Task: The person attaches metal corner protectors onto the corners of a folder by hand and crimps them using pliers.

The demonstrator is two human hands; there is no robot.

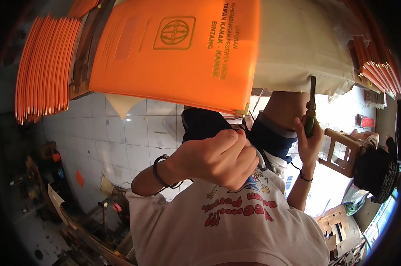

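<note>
My left hand [222, 157] is closed in a fist in front of my shirt. Its fingers curl inward, hiding whatever may be in them. Further right, my right hand [310, 144] grips a green-handled tool [310, 124], its narrow dark blade pointing up toward the table edge. An orange report folder [174, 53] with gold lettering and a round emblem lies ahead of me on the table. One gold metal corner shows at its near right edge. Neither hand touches the folder.
A row of orange folders [45, 68] with metal corners stands at the left, and more orange folders [378, 66] are at the right. A beige cover [298, 44] lies over the work surface. A stool [340, 153] stands on the tiled floor to the right. Wooden clutter fills the lower left.
</note>
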